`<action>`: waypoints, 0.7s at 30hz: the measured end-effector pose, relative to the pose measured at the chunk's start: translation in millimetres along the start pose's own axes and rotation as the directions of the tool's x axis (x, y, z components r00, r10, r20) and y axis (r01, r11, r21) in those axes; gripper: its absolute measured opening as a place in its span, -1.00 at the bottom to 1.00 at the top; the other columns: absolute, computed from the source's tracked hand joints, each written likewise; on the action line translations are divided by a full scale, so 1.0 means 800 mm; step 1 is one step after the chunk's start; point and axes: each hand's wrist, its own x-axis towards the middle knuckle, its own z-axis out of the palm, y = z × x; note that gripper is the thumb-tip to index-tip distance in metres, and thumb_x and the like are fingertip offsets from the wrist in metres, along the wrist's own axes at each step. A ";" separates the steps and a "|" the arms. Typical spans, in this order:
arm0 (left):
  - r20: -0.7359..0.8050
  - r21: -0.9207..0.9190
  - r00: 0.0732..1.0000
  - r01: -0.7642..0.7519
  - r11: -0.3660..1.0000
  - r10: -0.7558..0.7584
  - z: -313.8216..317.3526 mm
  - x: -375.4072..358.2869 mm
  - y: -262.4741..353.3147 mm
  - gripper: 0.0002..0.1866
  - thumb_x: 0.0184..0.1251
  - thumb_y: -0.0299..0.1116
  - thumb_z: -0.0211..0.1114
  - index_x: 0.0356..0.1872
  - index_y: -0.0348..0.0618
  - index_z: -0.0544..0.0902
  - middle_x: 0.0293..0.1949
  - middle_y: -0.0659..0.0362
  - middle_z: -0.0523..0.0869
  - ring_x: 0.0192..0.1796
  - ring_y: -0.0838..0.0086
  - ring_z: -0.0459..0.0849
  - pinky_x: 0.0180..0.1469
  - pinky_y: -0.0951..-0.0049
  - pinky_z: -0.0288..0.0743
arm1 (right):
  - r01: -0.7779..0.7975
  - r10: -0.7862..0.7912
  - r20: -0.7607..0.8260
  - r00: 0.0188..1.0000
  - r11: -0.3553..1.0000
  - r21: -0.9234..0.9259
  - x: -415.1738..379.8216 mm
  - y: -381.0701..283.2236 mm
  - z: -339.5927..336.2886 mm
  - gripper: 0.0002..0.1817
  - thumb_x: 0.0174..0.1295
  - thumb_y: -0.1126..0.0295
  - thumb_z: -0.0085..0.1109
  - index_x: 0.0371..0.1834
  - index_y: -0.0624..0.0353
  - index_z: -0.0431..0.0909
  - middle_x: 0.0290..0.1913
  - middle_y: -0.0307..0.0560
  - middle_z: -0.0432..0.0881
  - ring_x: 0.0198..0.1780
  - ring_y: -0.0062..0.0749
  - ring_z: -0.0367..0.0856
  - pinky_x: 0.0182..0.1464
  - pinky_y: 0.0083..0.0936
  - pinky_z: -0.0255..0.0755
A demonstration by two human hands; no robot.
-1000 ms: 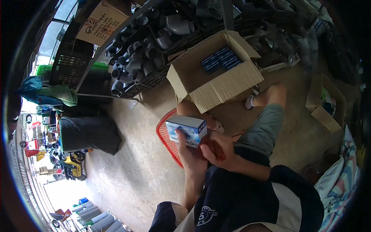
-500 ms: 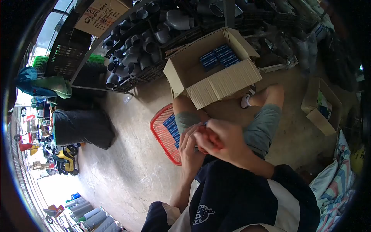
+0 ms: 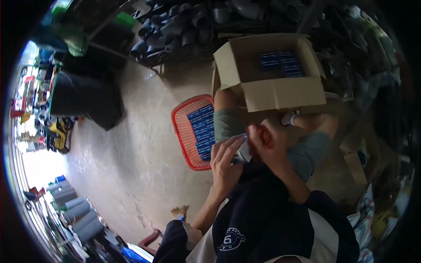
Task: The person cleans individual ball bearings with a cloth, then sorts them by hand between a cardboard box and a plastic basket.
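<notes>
Left hand [image 3: 226, 163] grips box [image 3: 245, 151]; right hand [image 3: 273, 147] holds red item [image 3: 265, 137].

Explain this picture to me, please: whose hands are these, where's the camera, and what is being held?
There's no machine here: these are a person's two bare hands, seen by a camera worn on that person's head, looking forward and down. The left hand holds a small box; the right hand, close beside it, grips a red object that I can't identify. On the floor sits a red basket containing blue packs. An open cardboard box holds more.
</notes>
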 end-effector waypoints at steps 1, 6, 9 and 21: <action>0.006 -0.017 1.000 -0.007 1.000 0.007 -0.003 -0.005 -0.008 -0.37 -0.22 -0.72 0.32 0.07 -0.18 0.67 0.11 0.05 0.71 0.15 0.10 0.65 0.19 0.18 0.51 | 0.003 -0.005 -0.017 1.000 0.993 -0.121 0.011 0.015 -0.002 -0.67 0.33 0.22 0.36 -0.45 0.17 0.50 -0.60 -0.12 0.54 -0.57 -0.40 0.60 -0.48 -0.45 0.43; -0.120 -0.038 0.980 0.153 0.987 -0.157 -0.015 -0.027 -0.075 -0.39 -0.06 -0.61 0.52 0.14 -0.18 0.61 0.08 -0.02 0.68 0.08 0.08 0.67 0.15 0.17 0.53 | -0.409 0.425 -0.030 0.905 0.885 0.222 0.001 0.151 -0.029 -0.65 0.41 0.12 0.27 -0.28 0.25 0.66 -0.40 -0.20 0.65 -0.25 -0.65 0.55 -0.17 -0.56 0.41; -0.159 0.062 0.910 0.396 0.916 -0.383 -0.024 -0.034 -0.179 -0.44 0.04 -0.53 0.53 0.15 -0.19 0.60 0.00 -0.03 0.67 0.05 0.07 0.67 0.10 0.18 0.55 | -0.500 0.501 -0.022 0.865 0.865 0.040 -0.025 0.175 -0.050 -0.62 0.44 0.11 0.23 -0.34 0.25 0.63 -0.33 -0.21 0.65 -0.21 -0.60 0.53 -0.11 -0.51 0.39; 0.259 0.379 0.808 0.420 0.825 -0.530 0.133 -0.088 -0.512 -0.47 0.10 -0.47 0.39 0.18 0.06 0.61 0.12 0.05 0.63 0.15 -0.04 0.58 0.13 0.01 0.59 | -0.593 0.601 0.054 0.797 0.797 -0.116 -0.060 0.243 -0.045 -0.68 0.44 0.22 0.23 -0.30 0.31 0.61 -0.36 -0.21 0.62 -0.24 -0.56 0.51 -0.11 -0.50 0.37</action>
